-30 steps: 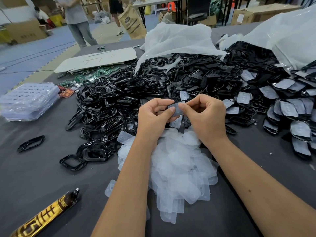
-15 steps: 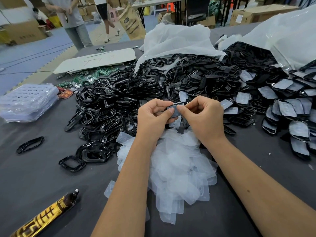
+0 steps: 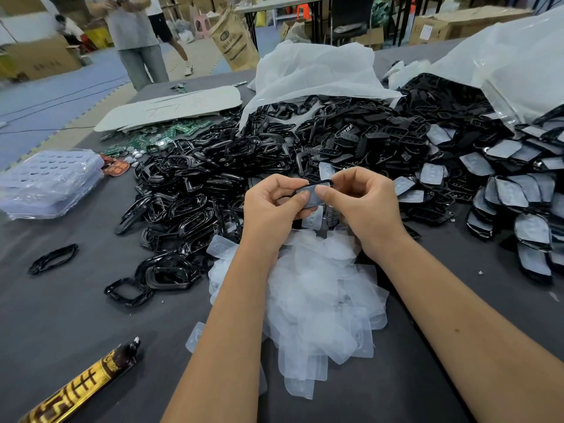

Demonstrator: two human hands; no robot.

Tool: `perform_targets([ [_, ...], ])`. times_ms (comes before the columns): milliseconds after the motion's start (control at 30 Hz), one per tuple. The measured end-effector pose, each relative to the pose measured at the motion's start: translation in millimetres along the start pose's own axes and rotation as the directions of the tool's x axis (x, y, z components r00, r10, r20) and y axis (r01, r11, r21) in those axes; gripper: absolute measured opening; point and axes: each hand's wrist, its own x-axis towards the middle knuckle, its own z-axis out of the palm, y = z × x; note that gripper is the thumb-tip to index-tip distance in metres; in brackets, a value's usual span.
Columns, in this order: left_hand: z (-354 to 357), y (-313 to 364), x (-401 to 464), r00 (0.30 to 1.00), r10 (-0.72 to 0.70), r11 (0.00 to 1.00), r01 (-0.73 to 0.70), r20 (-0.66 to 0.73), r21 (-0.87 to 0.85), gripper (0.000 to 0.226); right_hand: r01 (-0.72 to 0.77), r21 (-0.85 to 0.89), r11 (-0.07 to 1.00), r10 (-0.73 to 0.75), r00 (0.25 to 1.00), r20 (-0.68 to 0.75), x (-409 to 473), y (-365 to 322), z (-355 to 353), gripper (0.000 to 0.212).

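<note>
Nearest, the pad pile (image 3: 323, 300) lies on the table (image 3: 61, 315) between the two forearms, much as it lay a second ago, and the tube (image 3: 82, 383) at the near left has not moved. Just above the far edge of that pile, the left hand (image 3: 271, 206) and right hand (image 3: 366, 209) are still together around one frame (image 3: 317, 182) with one clear pad (image 3: 312, 196) on it, held in the air and off the table. The change is small. A second ago the thumbs lay over the pad and hid most of it. Now the thumb tips meet on its face, and the frame's black rim shows along the pad's top edge. From that I judge the pad is nearly seated and the work is at its pressing-in stage, though the far edges are hidden, so I cannot tell whether it has snapped home all round. Both hands are curled and pinching, with thumbs in front and fingers folded behind the frame, and neither is spread. Beyond them the frame heap (image 3: 198, 184) runs back toward the white bags, apparently untouched. To the right the done pieces (image 3: 518, 203) lie in overlapping rows, which is probably where this one goes.
</note>
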Motion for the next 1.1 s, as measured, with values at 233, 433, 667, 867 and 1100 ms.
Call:
perform_targets([
  [233, 0.9, 2.7, 0.3, 0.999, -0.033, 0.998, 0.034, 0.028, -0.047, 0.017, -0.056, 0.169, 0.984, 0.040, 0.995, 0.092, 0.3, -2.3, -1.3, 0.012],
  [433, 0.6, 3.1, -1.2, 0.999, -0.035, 0.999, 0.036, 0.041, -0.030, 0.013, 0.008, 0.127, 0.992, -0.020, 0.995, 0.093, 0.0, 0.5, -1.9, 0.015],
  [667, 1.5, 2.2, -2.1, 0.998, -0.008, 1.000, 0.009, 0.057, -0.008, 0.016, 0.022, 0.090, 0.996, -0.031, 0.995, 0.096, -0.5, 1.3, -1.8, 0.011],
  [867, 1.2, -1.8, 0.4, 1.000, -0.004, 0.999, 0.003, 0.028, 0.035, 0.014, 0.057, -0.050, 0.997, -0.056, 0.998, 0.028, -1.0, 2.0, 2.0, 0.009],
  [1100, 1.1, -3.6, 1.7, 1.000, 0.010, 0.992, -0.010, 0.004, 0.124, 0.018, 0.120, -0.322, 0.939, -0.143, 0.988, -0.049, -3.1, 3.8, 7.3, 0.013],
])
